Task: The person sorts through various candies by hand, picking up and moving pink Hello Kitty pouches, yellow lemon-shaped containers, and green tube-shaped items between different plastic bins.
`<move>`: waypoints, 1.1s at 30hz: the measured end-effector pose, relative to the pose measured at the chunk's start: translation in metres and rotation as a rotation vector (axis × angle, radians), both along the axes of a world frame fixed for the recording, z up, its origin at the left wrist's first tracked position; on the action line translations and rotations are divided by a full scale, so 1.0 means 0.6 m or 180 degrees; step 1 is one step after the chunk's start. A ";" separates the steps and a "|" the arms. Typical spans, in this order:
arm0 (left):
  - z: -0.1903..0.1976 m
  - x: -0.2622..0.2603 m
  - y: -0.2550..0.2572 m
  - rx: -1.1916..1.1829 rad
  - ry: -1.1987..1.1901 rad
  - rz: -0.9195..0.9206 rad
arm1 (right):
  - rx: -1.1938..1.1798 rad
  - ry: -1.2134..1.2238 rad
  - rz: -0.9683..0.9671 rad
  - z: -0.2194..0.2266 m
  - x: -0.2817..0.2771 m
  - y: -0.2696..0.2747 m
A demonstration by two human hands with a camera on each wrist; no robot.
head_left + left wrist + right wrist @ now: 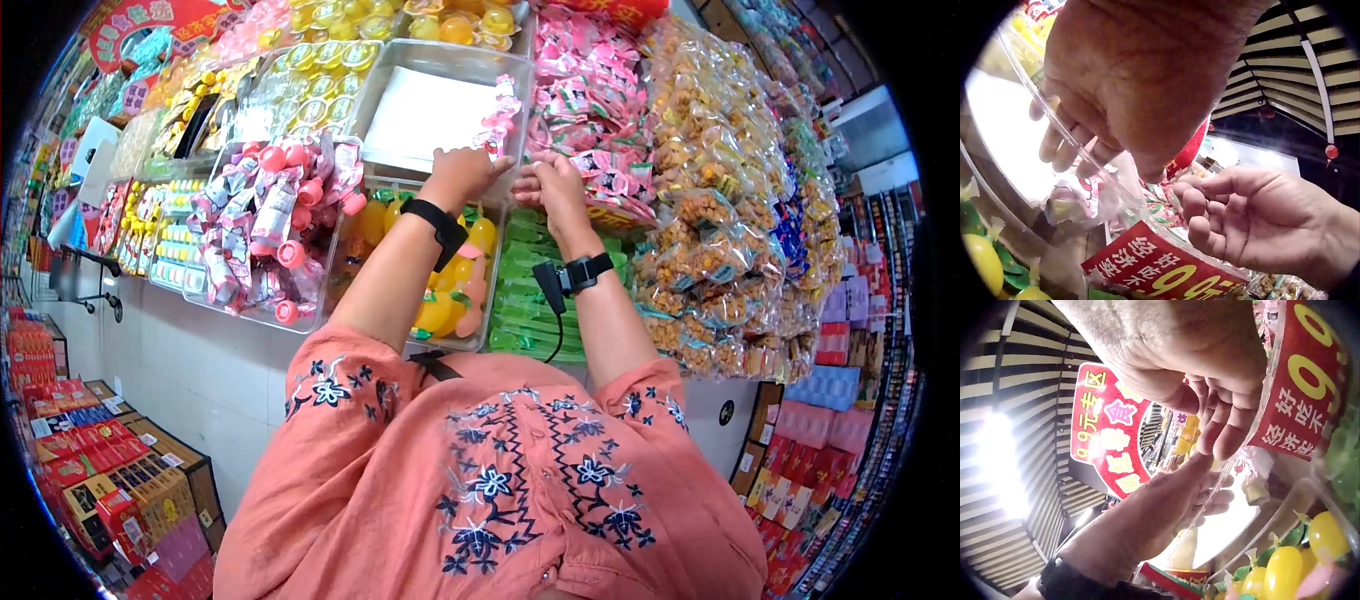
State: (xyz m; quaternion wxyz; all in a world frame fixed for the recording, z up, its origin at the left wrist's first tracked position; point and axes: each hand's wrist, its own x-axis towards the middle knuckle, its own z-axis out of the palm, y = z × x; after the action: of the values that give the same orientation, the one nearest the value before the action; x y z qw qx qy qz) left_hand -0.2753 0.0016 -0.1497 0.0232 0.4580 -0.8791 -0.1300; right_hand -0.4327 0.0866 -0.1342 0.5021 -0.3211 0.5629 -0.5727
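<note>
My left hand (470, 172) reaches over the right wall of a clear bin (378, 168) lined with a white sheet (425, 110). In the left wrist view, the fingers (1054, 147) of my left hand lie inside the clear wall, relaxed and slightly spread. Pink cartoon packets (497, 120) lie along that wall; one pink-and-white packet (1082, 194) shows just below the fingertips. My right hand (555, 190) hovers close beside, its fingers loosely curled with nothing visible between them, near the red price sign (1160, 265).
Pink-wrapped sweets (590, 110) and bagged brown snacks (710, 230) pile up on the right. Nearer me are yellow fruit-shaped jellies (435, 312) and green sticks (535, 290). Pink-capped pouches (270, 220) fill a bin at left; yellow jelly cups (320, 90) sit behind.
</note>
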 end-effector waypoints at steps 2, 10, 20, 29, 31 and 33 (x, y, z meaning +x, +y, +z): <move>0.014 0.004 0.003 0.0118 -0.0175 -0.0105 | 0.0048 0.0030 -0.0005 -0.009 0.001 -0.004; 0.049 -0.012 -0.029 0.0882 -0.0350 -0.0221 | 0.0251 0.0234 -0.0146 -0.013 0.016 0.012; 0.043 -0.005 -0.025 0.0547 0.0038 0.0097 | 0.0173 0.0260 -0.0151 0.014 0.013 0.020; 0.220 0.099 0.157 -0.0713 0.2532 -0.0220 | -0.0261 0.0168 0.0561 0.114 0.090 0.003; 0.243 0.148 0.184 -0.0918 0.2643 -0.0032 | -0.0308 0.0113 0.0866 0.140 0.129 0.003; 0.260 0.200 0.200 -0.1387 0.2721 0.0198 | -0.0336 0.0023 0.1251 0.153 0.166 0.008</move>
State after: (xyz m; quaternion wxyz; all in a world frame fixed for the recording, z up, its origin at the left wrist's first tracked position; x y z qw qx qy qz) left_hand -0.1552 0.1218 0.0063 0.4819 0.3742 -0.7834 -0.1187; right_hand -0.3332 0.0912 -0.0424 0.5846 -0.4527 0.4604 -0.4913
